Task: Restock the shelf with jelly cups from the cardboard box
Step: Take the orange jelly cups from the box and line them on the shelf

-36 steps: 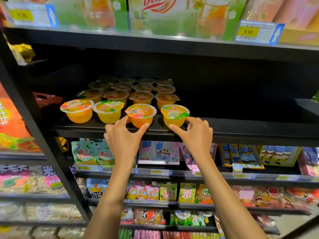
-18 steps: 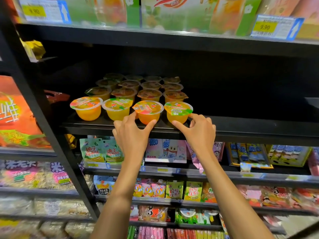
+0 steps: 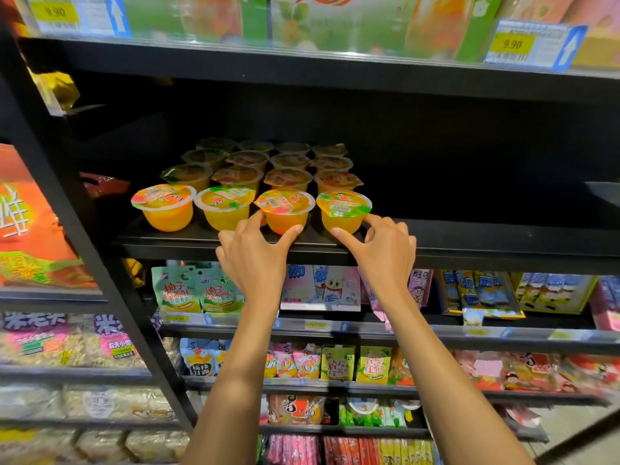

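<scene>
The left hand [image 3: 255, 263] is pinching the third jelly cup [image 3: 285, 213] of the front row on the black shelf [image 3: 486, 251], its thumb pressing low against the cup's right side and its forefinger touching the left side just under the rim. The right hand [image 3: 384, 260] is grasping the fourth jelly cup [image 3: 344, 214] in much the same way, with the thumb lying on the lower left of the cup wall, the forefinger curling round the right side beneath the rim, and the other fingers folding in below. Both cups are standing upright near the shelf's front edge, their rims lying so close together that contact between them cannot be told. Two more front cups [image 3: 164, 209] are sitting to the left, apart from either hand, all four showing orange or yellow jelly under printed foil lids. Behind them, further rows of cups [image 3: 288, 177] are running back in four columns into the dark rear of the shelf. Above, a yellow price tag [image 3: 511, 44] reading 9.90 is hanging on the rail of the upper shelf, in front of green drink cartons [image 3: 335, 18], and below, green pouches [image 3: 194, 290] are standing on the next level down, just left of the left forearm
</scene>
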